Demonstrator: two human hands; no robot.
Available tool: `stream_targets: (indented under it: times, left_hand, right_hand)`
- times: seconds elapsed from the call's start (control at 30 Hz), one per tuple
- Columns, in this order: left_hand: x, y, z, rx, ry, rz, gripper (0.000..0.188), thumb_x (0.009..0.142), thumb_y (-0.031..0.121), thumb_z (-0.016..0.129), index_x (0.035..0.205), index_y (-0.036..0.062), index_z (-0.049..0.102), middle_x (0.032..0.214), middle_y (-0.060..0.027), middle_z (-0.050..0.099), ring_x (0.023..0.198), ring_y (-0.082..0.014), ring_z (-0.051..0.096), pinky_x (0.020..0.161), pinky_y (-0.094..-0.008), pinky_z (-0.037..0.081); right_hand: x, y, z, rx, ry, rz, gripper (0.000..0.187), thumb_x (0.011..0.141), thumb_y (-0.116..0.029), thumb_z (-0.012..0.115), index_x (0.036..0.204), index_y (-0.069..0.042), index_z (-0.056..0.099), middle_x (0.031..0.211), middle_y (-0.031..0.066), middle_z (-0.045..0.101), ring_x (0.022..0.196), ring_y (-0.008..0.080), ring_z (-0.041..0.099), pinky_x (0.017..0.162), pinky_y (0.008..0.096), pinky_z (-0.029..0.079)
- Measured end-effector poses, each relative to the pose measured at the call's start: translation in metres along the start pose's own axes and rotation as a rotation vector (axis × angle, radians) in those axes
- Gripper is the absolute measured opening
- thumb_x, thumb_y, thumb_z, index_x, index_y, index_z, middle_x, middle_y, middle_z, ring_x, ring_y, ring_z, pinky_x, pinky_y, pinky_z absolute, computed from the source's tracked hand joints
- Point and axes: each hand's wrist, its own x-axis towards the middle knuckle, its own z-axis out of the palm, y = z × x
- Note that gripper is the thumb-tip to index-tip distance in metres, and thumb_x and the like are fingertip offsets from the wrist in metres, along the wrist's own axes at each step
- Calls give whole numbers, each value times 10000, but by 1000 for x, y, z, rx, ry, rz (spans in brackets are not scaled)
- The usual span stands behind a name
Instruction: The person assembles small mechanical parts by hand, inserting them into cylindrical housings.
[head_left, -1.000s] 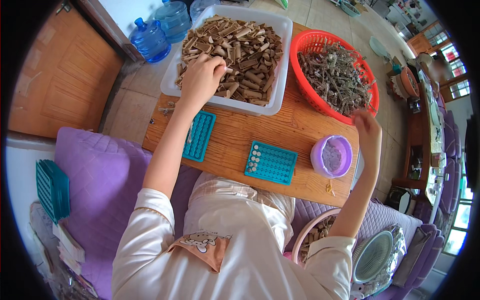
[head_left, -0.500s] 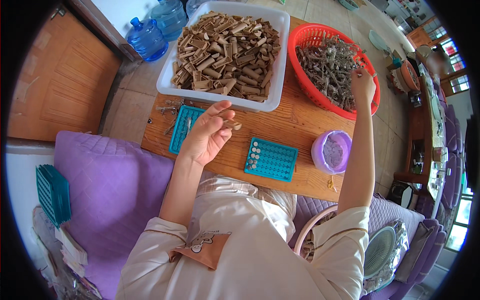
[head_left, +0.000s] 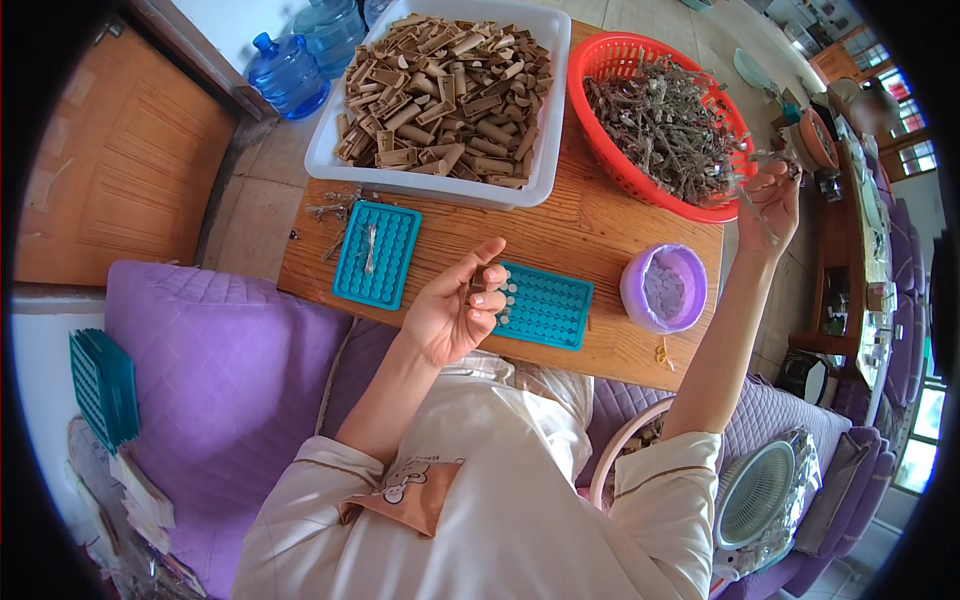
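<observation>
My left hand (head_left: 455, 308) is raised over the near edge of the table, its fingers curled around a small brown half-tube piece (head_left: 476, 284), mostly hidden by them. Behind it lies a teal tray of small round hollows (head_left: 550, 308), with white round discs in some hollows at its left side. My right hand (head_left: 770, 208) is just off the right rim of the red plastic basket (head_left: 742, 165), pinching thin grey, partly see-through strands (head_left: 768, 230). A heap of similar grey strands (head_left: 655, 130) fills the basket.
A white tub (head_left: 545, 180) heaped with brown half-tubes (head_left: 440, 100) stands at the back. A second teal tray (head_left: 360, 280) bears clear thin pieces. At right are a purple-rimmed container of pale discs (head_left: 664, 290) and yellow scissors (head_left: 663, 352). Blue water bottles (head_left: 287, 78) stand behind left.
My right hand has come out of the basket to the right with grey strands in it. My left hand has moved right and toward me, still holding the brown piece.
</observation>
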Motion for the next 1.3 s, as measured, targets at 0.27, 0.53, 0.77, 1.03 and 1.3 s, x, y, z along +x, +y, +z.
stream_targets:
  times: [0.27,0.53,0.77,1.03,1.3]
  left_hand:
    - [-2,-7,-7,135,44,-11,281,865,150,418,1131,70,451,796,-37,486,543,-93,372,442,-186,316]
    - [-5,-6,-12,140,52,-23,248,844,158,431,1064,59,489,714,-18,433,484,-80,326,407,-196,269]
    - [4,-10,-6,532,76,28,256,841,219,507,1056,81,492,708,8,445,469,-43,305,393,-184,262]
    - [83,-40,44,1827,19,790,383,805,254,595,1103,49,470,862,-33,618,544,-7,424,454,-167,331]
    - [85,-42,39,1915,29,560,182,810,175,579,898,21,538,634,-20,541,492,-43,405,438,-215,321]
  right_hand:
    - [10,-7,-4,-998,149,395,128,855,-102,493,959,-32,520,767,6,491,652,102,548,541,171,458]
    - [-10,19,44,-932,349,480,115,905,-113,390,962,-58,472,768,27,491,503,44,417,448,167,374]
    - [-32,24,55,-628,15,589,119,909,-126,379,971,-69,462,736,26,470,436,31,293,400,163,249]
    - [-84,69,87,-581,-59,788,150,918,-149,364,958,-57,475,689,29,471,436,22,277,387,150,221]
    - [-103,64,85,-857,-83,674,167,900,-169,434,961,-21,483,700,25,520,459,21,340,405,157,270]
